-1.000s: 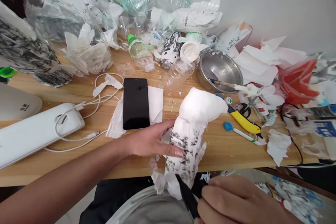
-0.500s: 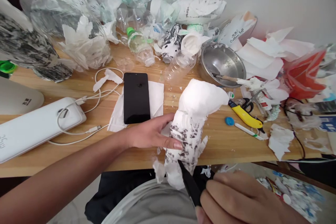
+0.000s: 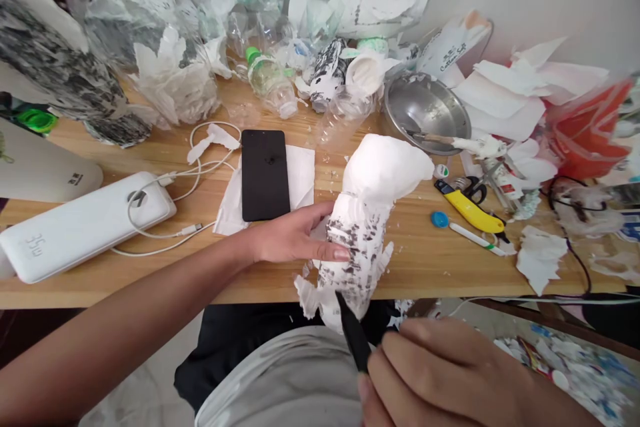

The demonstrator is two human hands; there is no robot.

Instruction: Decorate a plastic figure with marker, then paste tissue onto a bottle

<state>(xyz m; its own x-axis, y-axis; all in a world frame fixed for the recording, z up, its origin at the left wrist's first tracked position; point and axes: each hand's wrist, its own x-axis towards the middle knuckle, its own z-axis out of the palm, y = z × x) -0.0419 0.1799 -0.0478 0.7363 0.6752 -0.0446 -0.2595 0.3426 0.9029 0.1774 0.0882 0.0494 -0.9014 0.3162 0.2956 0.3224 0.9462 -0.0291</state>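
A white papered, bottle-like form (image 3: 353, 247) lies tilted at the table's front edge, with rows of black marks along its middle and a smooth wide white top. Torn paper flaps stick out from its lower sides. My left hand (image 3: 305, 237) grips it from the left, the thumb lying across the marked surface. In my closed right hand (image 3: 430, 373) is a black marker (image 3: 354, 333), its dark tip touching or very close to the form's lower part. Whether that tip is a pen nib cannot be made out.
A black phone (image 3: 265, 175) rests on white paper, left of the form. A white power bank (image 3: 87, 227) with cables lies further left. Behind are a metal bowl (image 3: 425, 110) and several plastic bottles. To the right lie a yellow-handled cutter (image 3: 470, 209) and a white pen (image 3: 475, 238).
The camera view has shifted slightly, so the table's things sit a little higher and further right. My left hand keeps its hold; the black marker stays at the form's lower part.
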